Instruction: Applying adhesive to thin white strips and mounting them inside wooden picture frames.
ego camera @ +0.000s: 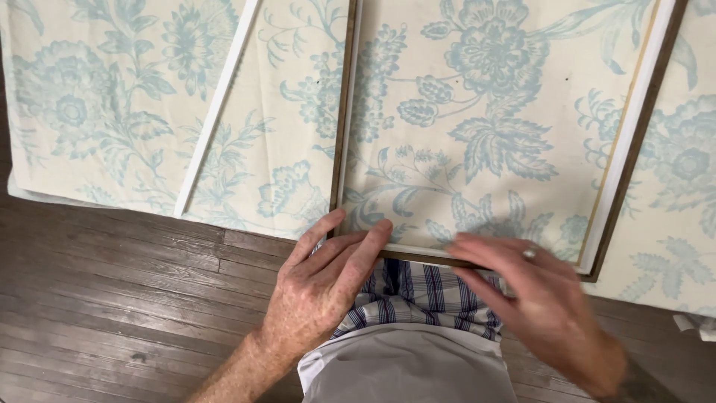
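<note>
1. Dark wood floor (112, 313) runs across the near side of the scene, and a cream cloth (112, 97) printed with pale blue flowers is spread over it on the far side.
2. On the cloth lies a frame (344, 134), dark wood outside and white inside, flat, with its near rail just beyond the person's knees.
3. Left hand (321, 287) rests on the near left corner of the frame, fingers together and laid flat, thumb out over the cloth; it presses rather than grips.
4. Right hand (537, 298) lies along the near rail towards the right, fingers stretched and slightly spread, blurred, a ring (529, 254) on one of them. I cannot tell whether it grips the rail or only rests on it.
5. I judge the frame light and stiff, but thin in the rails and likely to rack at the corners, so it should be held at two points on a rail or at opposite sides.
6. Cloth is soft and limp, and would wrinkle or drag if the frame slid over it.
7. A loose white strip (216, 112) lies slantwise on the cloth, well left of the frame.
8. Plaid shorts (418, 295) and a grey shirt (406, 366) crowd the near edge between the arms.
</note>
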